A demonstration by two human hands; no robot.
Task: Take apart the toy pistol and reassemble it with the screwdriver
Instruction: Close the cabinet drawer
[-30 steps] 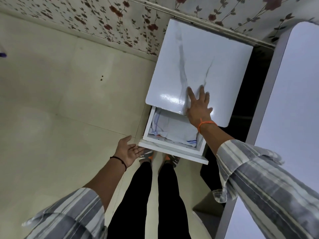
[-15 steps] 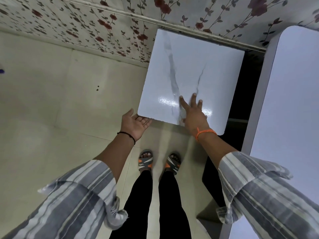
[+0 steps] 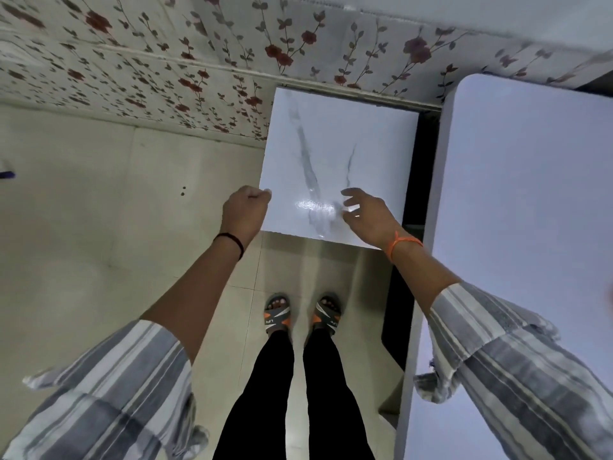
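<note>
No toy pistol or screwdriver shows in the head view. A small white cabinet with a glossy marble-patterned top stands against the wall, its drawer shut. My left hand is at the cabinet's front left corner, fingers curled in, with nothing visible in it. My right hand hovers just above the front part of the top, fingers spread and slightly bent, holding nothing.
A large white table stands on the right, with a dark gap between it and the cabinet. A floral-papered wall runs behind. My feet in sandals stand on the pale tiled floor.
The open drawer with the cloth in it has been shut. My right hand has lifted off the cabinet top. My left hand has risen to the front left corner and curled shut.
</note>
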